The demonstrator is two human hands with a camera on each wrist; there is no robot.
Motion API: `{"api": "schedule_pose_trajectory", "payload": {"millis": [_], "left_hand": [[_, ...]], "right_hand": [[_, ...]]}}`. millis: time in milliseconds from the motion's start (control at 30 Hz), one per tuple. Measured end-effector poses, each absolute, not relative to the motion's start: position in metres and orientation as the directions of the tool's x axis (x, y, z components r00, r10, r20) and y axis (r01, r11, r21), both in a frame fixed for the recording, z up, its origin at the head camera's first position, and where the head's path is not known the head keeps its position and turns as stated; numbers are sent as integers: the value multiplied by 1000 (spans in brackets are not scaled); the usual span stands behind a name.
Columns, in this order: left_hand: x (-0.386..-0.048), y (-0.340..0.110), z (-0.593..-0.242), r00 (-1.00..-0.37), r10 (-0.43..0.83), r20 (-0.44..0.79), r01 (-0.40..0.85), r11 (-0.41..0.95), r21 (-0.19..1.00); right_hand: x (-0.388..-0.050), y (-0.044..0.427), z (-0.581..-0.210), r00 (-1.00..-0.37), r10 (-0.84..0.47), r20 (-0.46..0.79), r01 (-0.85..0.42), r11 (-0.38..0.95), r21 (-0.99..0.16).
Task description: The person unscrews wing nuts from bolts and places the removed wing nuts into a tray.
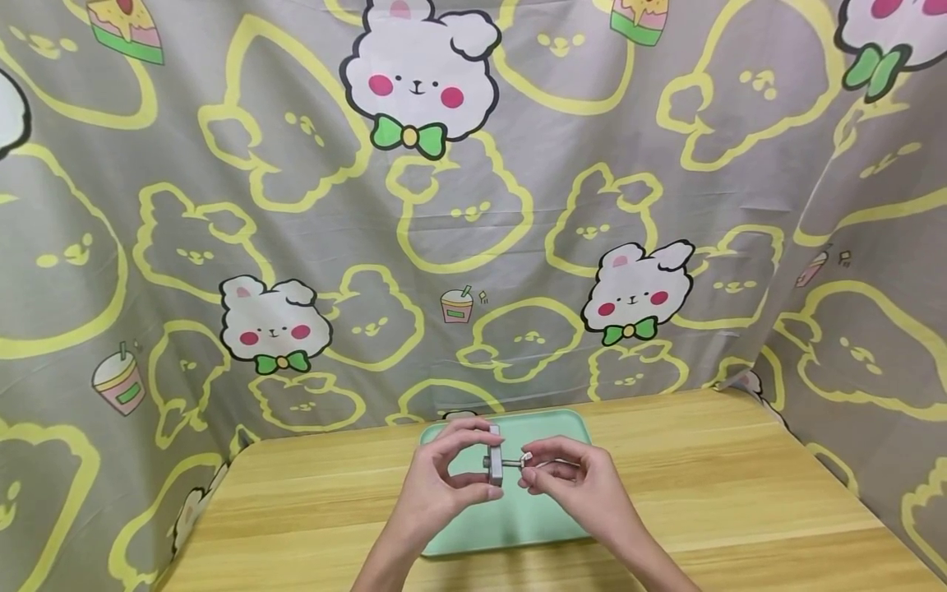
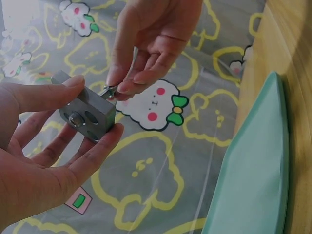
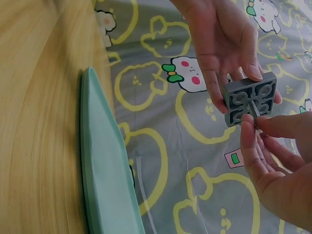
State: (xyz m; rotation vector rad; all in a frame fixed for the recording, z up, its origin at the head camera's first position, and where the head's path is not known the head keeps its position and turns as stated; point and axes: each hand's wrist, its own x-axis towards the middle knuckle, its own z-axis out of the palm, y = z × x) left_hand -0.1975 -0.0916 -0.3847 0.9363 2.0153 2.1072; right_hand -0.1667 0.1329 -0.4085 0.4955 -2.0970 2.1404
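Over the tray, my left hand [image 1: 444,469] grips a small grey square block [image 1: 496,469] by its edges, thumb on one side and fingers on the other. In the left wrist view, the block [image 2: 92,113] shows round holes and a short round stub on its face. Its other face, in the right wrist view, has ribs and round recesses. A thin metal rod [image 1: 512,463] sticks out of the middle of that face. My right hand [image 1: 580,473] pinches the rod's outer end between thumb and fingertips. A small pale piece shows at those fingertips; its kind is unclear.
Below the hands, a mint-green tray [image 1: 473,534] lies on a wood-grain table [image 1: 311,493]. A grey cloth [image 1: 518,189] with cartoon rabbits hangs behind the table and along both sides.
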Motion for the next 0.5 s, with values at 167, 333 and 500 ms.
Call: {"api": "schedule_pose_trajectory", "payload": {"millis": [167,333,500], "left_hand": [[-198,-93,-385,-809,456,372,348,-139,927],[-198,-94,-384,-807,459,373,344,-149,927],[-198,-95,-383,-813,457,361,326,-156,932]], "right_hand": [[-166,131,-410,-902,-144,407,-411,0,-912],[-166,129,-414,-854,-134,503,-513,47,-857],[-166,127,-416,-760,-114,640,-650,84,-756]]}}
